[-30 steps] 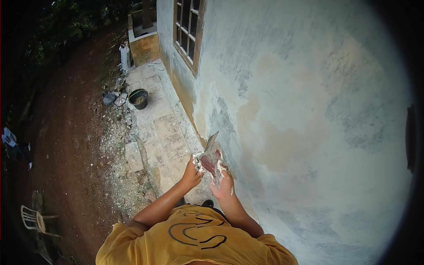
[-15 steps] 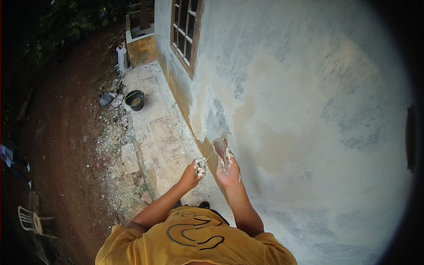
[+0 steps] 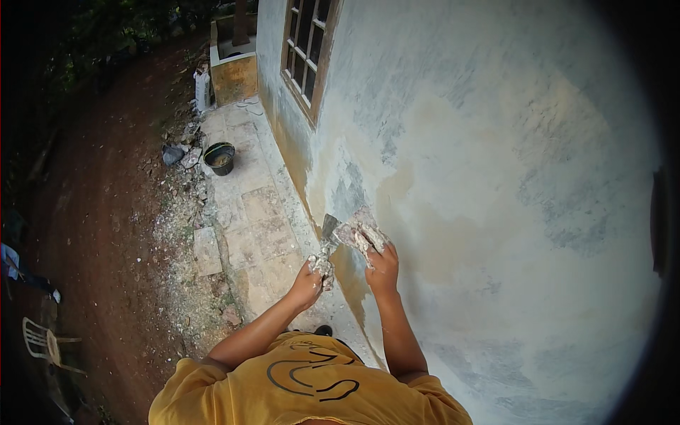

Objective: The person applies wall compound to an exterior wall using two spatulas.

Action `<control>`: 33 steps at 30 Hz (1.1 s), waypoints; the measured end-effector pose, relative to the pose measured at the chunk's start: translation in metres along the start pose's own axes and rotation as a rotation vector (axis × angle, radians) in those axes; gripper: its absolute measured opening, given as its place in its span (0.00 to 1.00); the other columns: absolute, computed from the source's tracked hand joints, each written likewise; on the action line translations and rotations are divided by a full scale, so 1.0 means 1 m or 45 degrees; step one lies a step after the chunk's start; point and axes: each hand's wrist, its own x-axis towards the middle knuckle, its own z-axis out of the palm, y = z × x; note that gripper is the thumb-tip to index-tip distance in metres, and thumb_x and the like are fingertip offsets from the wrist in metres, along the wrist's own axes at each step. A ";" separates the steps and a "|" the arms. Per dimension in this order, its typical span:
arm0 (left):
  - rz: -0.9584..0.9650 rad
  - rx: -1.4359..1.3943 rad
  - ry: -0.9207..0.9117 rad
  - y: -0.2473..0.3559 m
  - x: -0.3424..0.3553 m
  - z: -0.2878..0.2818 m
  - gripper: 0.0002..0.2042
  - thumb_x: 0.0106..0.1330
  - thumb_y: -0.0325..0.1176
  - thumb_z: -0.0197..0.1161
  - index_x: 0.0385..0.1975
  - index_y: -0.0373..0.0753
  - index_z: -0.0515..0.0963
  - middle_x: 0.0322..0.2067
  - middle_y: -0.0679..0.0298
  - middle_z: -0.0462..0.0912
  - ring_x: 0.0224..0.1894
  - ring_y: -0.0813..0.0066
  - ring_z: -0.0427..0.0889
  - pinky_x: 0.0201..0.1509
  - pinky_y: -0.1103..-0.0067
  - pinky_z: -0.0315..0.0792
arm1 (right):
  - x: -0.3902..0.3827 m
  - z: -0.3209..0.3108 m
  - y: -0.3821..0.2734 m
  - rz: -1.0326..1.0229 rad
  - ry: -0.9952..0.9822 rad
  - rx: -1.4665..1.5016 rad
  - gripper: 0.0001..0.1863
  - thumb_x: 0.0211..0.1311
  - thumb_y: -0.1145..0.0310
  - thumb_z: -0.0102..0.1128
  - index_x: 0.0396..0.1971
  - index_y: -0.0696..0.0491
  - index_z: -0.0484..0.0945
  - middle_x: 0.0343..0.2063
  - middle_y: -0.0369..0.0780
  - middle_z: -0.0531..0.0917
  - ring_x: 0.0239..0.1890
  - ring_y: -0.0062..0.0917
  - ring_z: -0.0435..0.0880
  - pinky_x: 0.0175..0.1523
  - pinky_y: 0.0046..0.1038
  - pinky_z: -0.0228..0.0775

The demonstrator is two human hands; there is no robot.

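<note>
White paste coats the fingers of my left hand [image 3: 309, 282], which are closed round a putty knife [image 3: 330, 228]. Its grey blade points up and away from me. Just to the right, my right hand [image 3: 382, 268] grips a flat, paste-smeared scraper [image 3: 348, 225], its fingers also caked white. The two tools meet or overlap at their edges; whether they touch I cannot tell. Both are in front of the patchy wall [image 3: 453, 177], which shows white, grey and tan areas.
A black bucket [image 3: 219, 159] with some material inside stands on the paved walkway [image 3: 258, 205]. Rubble [image 3: 190, 145] and a dark bag [image 3: 172, 155] lie beside it. A barred window [image 3: 306, 53] is set in the wall. A plastic chair [image 3: 48, 347] stands far left, near a person's leg [image 3: 39, 282].
My right hand has turned over, from palm showing to back showing, and shifted slightly right. The left putty knife has swung from edge-on to blade-up beside the scraper.
</note>
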 end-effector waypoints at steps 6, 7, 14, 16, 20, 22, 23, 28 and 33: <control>-0.135 -0.106 -0.125 0.022 -0.016 0.011 0.10 0.69 0.35 0.49 0.46 0.41 0.68 0.30 0.68 0.72 0.25 0.78 0.70 0.27 0.81 0.67 | -0.012 0.012 0.003 -0.267 -0.148 -0.247 0.07 0.43 0.76 0.61 0.25 0.56 0.82 0.40 0.44 0.82 0.43 0.39 0.78 0.45 0.36 0.68; -0.135 -0.108 -0.125 0.024 -0.017 0.010 0.10 0.69 0.35 0.49 0.46 0.41 0.68 0.30 0.68 0.72 0.25 0.78 0.70 0.27 0.81 0.67 | -0.014 0.011 0.008 -0.254 -0.116 -0.278 0.05 0.42 0.75 0.62 0.24 0.54 0.82 0.35 0.42 0.81 0.43 0.38 0.78 0.46 0.36 0.69; -0.124 -0.225 -0.239 0.022 -0.019 0.005 0.08 0.69 0.36 0.49 0.43 0.41 0.67 0.28 0.69 0.70 0.25 0.79 0.69 0.26 0.81 0.65 | -0.017 0.000 0.024 -0.172 0.035 -0.350 0.07 0.39 0.79 0.61 0.23 0.55 0.81 0.29 0.43 0.81 0.38 0.38 0.78 0.41 0.36 0.70; -0.065 -0.246 -0.296 0.019 -0.017 0.008 0.08 0.69 0.36 0.49 0.43 0.41 0.67 0.28 0.69 0.70 0.25 0.79 0.68 0.26 0.81 0.65 | -0.032 -0.006 0.025 0.126 -0.034 -0.380 0.12 0.41 0.85 0.54 0.28 0.58 0.80 0.29 0.47 0.80 0.37 0.42 0.77 0.41 0.35 0.69; 0.237 0.037 -0.167 0.008 -0.006 -0.001 0.08 0.68 0.32 0.49 0.44 0.41 0.63 0.28 0.69 0.67 0.26 0.80 0.67 0.27 0.81 0.64 | -0.033 -0.005 0.004 0.677 0.213 0.084 0.15 0.46 0.87 0.49 0.35 0.61 0.78 0.32 0.46 0.80 0.39 0.42 0.78 0.45 0.36 0.69; 0.351 0.179 -0.154 0.000 0.000 -0.011 0.08 0.68 0.32 0.50 0.43 0.42 0.63 0.27 0.68 0.66 0.26 0.80 0.66 0.27 0.81 0.63 | -0.028 -0.005 -0.017 1.081 0.609 0.986 0.17 0.53 0.85 0.45 0.45 0.62 0.72 0.41 0.44 0.79 0.44 0.38 0.77 0.51 0.34 0.69; 0.441 0.266 -0.146 -0.004 0.003 -0.017 0.10 0.66 0.26 0.46 0.46 0.41 0.61 0.29 0.68 0.66 0.27 0.80 0.66 0.28 0.82 0.64 | -0.030 -0.004 -0.021 1.082 0.608 0.989 0.17 0.53 0.85 0.45 0.45 0.62 0.72 0.41 0.44 0.79 0.44 0.38 0.77 0.51 0.34 0.69; 0.575 0.421 -0.210 -0.012 0.008 -0.023 0.19 0.60 0.17 0.41 0.53 0.38 0.58 0.37 0.64 0.68 0.35 0.77 0.70 0.37 0.80 0.69 | -0.039 0.007 -0.055 1.330 0.470 2.175 0.20 0.62 0.75 0.42 0.56 0.60 0.64 0.53 0.44 0.72 0.54 0.33 0.71 0.61 0.35 0.62; 0.682 0.770 -0.257 -0.007 0.004 -0.006 0.29 0.52 0.14 0.46 0.58 0.31 0.53 0.50 0.56 0.68 0.55 0.68 0.66 0.61 0.76 0.58 | -0.050 0.024 -0.066 1.404 0.428 2.212 0.20 0.66 0.72 0.38 0.57 0.58 0.63 0.54 0.44 0.71 0.56 0.33 0.70 0.62 0.34 0.60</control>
